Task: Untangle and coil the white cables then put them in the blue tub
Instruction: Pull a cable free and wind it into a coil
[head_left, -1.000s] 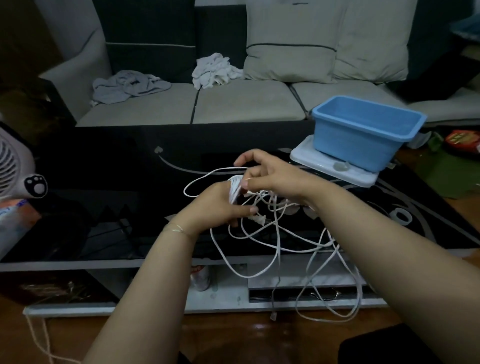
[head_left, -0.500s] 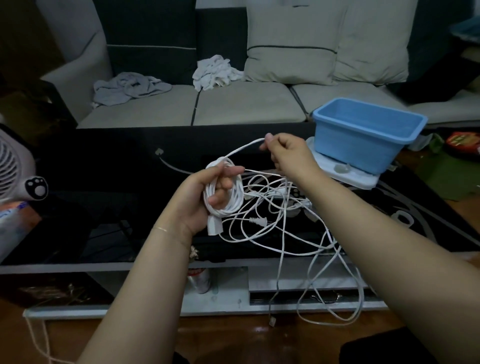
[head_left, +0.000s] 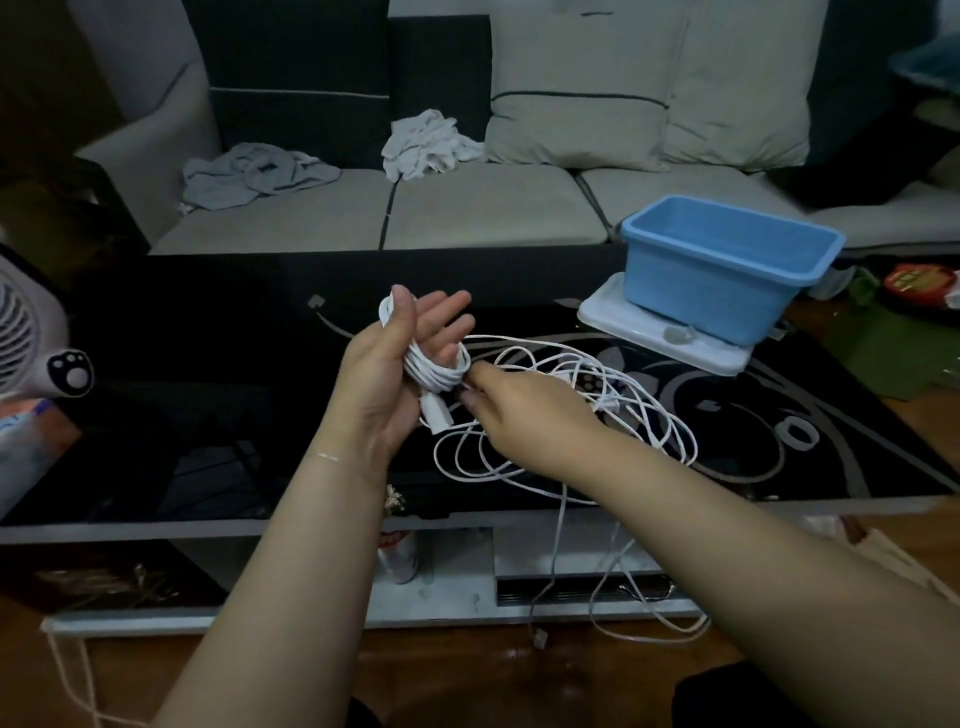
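Head view, the only one here: the left hand (head_left: 395, 364) is raised palm-up above the glossy black glass coffee table (head_left: 208, 405), its fingers spread nearly straight, with a small coil of thin white cable (head_left: 434, 366) looped round the palm and lower fingers and the thumb laid along the coil's near edge. Held that way, the flat hand serves as a former, so each new turn lies beside the others and none slips off. A white plug end (head_left: 432, 414) hangs from the bottom of the coil, apparently the starting end left free.

The right hand (head_left: 524, 410) sits just beside the coil, back to the camera, with fingertips reaching toward the loops. It looks to be guiding the cable onto the coil, but the grip itself is hidden, so I cannot tell whether it pinches the strand.

Behind and right of that hand the loose tangle of white cables (head_left: 597, 410) sprawls on the tabletop, some strands spilling over the near edge toward the wooden floor. Much remains to untangle.

The blue plastic tub (head_left: 727, 275) stands at the table's far right on a flat white lid-like tray (head_left: 649, 332), well apart from the hands and with no cable visible in it, ready for finished coils.
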